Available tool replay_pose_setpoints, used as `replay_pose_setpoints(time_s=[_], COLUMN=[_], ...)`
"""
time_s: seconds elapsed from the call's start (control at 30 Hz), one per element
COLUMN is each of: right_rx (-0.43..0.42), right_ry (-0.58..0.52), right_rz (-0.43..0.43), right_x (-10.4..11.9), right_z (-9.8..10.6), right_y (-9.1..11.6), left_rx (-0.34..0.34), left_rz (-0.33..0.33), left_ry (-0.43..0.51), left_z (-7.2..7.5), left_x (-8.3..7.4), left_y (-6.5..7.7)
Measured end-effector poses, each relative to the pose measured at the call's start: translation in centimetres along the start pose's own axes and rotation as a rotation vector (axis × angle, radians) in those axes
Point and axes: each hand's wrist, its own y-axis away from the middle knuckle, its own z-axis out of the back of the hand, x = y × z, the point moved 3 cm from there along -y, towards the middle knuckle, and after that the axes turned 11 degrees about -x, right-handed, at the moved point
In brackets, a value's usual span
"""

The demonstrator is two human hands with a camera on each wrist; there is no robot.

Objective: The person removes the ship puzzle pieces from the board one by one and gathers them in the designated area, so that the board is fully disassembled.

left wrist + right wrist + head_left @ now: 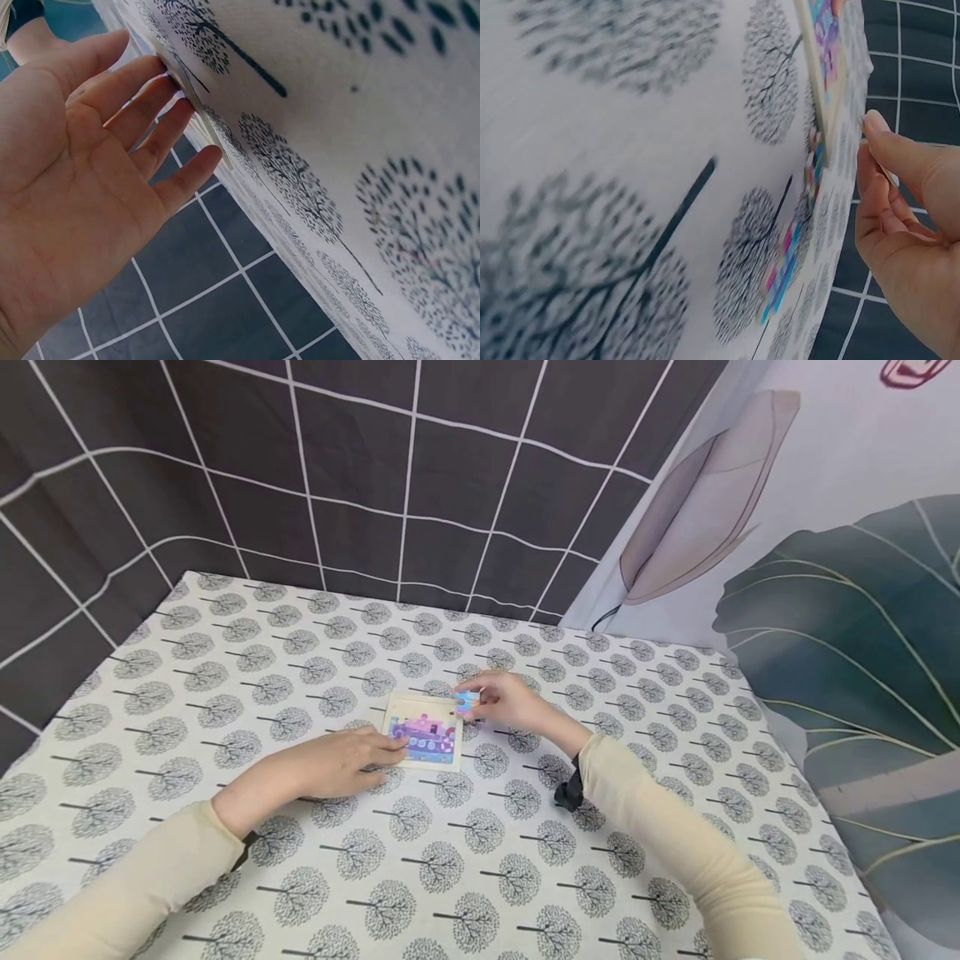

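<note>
A small jigsaw puzzle [427, 735] with a pink and purple picture lies on the table in a pale, cream-rimmed tray [459, 747]. My left hand [341, 764] rests at the tray's left side, fingertips over its near-left corner. In the left wrist view its extended fingers [154, 139] meet the tray's thin edge [201, 109]. My right hand [513, 702] pinches a blue and pink puzzle piece [467, 700] between thumb and fingers at the tray's far-right corner. In the right wrist view that piece shows only as a thin edge [887, 178].
Colourful loose puzzle pieces [784, 270] lie on the cloth near the tray in the right wrist view. The table wears a white cloth [480, 885] printed with trees. A dark checked curtain [360, 460] hangs behind, and a leaf-patterned one [840, 635] at the right.
</note>
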Motion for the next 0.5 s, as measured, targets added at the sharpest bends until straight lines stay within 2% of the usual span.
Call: replay_pose_setpoints(time_s=[0.33,0.5], right_rx=[-0.050,-0.063], right_ry=[0.027,0.026], right_rz=[0.039,0.002], right_x=[-1.4,-2.2], right_z=[1.6,2.1], right_y=[1.9,2.6], left_rx=[0.008,0.004], left_rz=[0.016,0.014], left_ry=[0.011,0.004], left_z=[0.0,-0.1], left_x=[-0.1,-0.1], left_y=[-0.1,-0.1])
